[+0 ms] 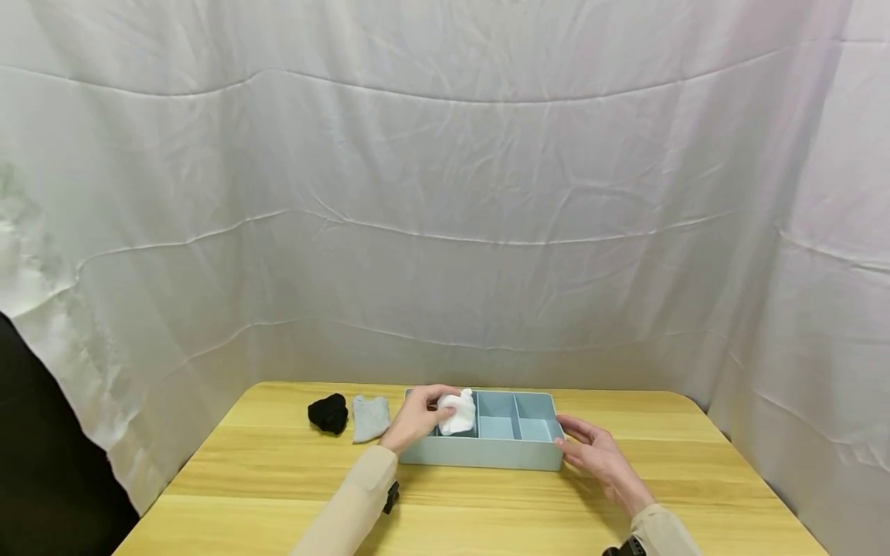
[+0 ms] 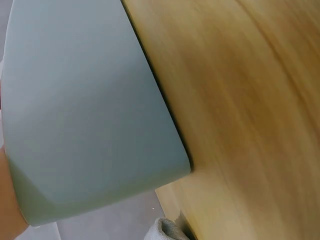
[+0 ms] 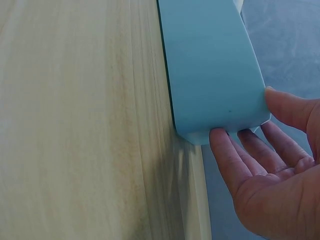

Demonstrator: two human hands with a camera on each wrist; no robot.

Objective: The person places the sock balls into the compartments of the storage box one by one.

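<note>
A pale blue divided storage box (image 1: 480, 454) sits on the table. My left hand (image 1: 415, 417) reaches over its left part and holds a bunched white cloth piece (image 1: 456, 413), perhaps a sock, at a left-hand compartment. Whether the cloth touches the compartment floor is hidden. At the box's right end, my right hand (image 1: 591, 452) holds the corner. The right wrist view shows its thumb (image 3: 287, 106) at the rim and its fingertips against the end wall. The left wrist view mostly shows the box's front wall (image 2: 95, 110), with only a sliver of the left hand.
Left of the box lie a folded grey cloth piece (image 1: 371, 418) and a crumpled black one (image 1: 328, 414). The two right-hand compartments show bare floors. Behind the wooden table (image 1: 487, 502) hangs a grey-white curtain (image 1: 480, 293).
</note>
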